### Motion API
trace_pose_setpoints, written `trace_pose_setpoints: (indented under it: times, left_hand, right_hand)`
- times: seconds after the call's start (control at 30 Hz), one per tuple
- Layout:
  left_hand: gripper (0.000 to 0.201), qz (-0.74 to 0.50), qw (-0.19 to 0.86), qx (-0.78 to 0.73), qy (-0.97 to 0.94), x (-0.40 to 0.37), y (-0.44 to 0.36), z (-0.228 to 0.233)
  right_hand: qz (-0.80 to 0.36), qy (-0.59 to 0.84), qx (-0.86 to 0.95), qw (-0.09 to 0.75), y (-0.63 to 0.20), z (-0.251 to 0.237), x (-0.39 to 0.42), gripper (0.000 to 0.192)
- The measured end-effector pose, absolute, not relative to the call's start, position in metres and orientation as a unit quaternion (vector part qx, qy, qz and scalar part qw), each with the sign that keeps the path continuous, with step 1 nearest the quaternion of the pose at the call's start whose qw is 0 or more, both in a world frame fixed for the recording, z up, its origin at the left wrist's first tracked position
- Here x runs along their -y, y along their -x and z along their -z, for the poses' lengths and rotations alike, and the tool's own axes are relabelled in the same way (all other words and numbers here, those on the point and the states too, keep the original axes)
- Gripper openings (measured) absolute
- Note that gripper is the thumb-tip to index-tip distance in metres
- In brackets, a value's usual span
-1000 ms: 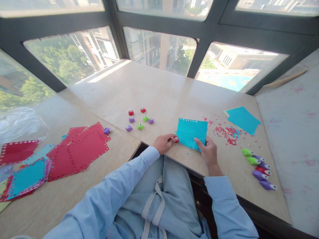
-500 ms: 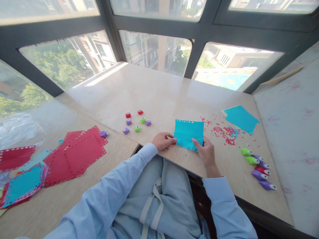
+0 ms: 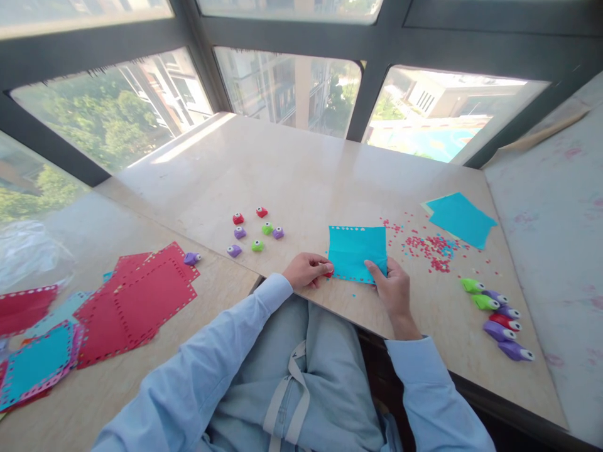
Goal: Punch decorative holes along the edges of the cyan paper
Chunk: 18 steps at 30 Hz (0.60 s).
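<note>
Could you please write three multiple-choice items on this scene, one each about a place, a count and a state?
1. Where does the row of punches lie relative to the blue sheet?
A. To its right
B. To its left
C. On top of it

2. How many small punches sit in the cluster near the table's middle?
A. Three
B. Six
C. Ten

3. What is the right hand doing?
A. Hanging in the air
B. Pressing on the blue sheet
C. Gripping a purple punch

Answers: 1 A, the row lies near the right edge; 2 B, two red, two green, two purple; 3 B, its fingers rest on the sheet's near corner.
</note>
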<state>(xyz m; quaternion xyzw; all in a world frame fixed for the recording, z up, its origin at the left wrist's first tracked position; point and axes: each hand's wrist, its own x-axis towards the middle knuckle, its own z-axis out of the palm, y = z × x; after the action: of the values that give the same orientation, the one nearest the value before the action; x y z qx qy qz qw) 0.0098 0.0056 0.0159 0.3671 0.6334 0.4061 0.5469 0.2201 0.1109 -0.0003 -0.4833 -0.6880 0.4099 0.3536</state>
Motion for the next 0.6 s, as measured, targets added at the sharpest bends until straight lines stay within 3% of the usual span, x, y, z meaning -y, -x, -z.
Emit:
trace_pose_setpoints:
  times: [0.2,0.6]
  left_hand:
    - [0.039,-0.421,0.499,-0.643,-0.401,0.001,-0.015,-0.006]
    - [0.033,-0.429,0.467,-0.653,-0.414,0.012,-0.017,-0.010]
  right_hand:
    - [-0.456,0.494,0.665,0.326,-0.218,-0.003,-0.110,0.052]
    - [-0.452,0.520,0.630,0.358,-0.218,-0.005,-0.110,0.054]
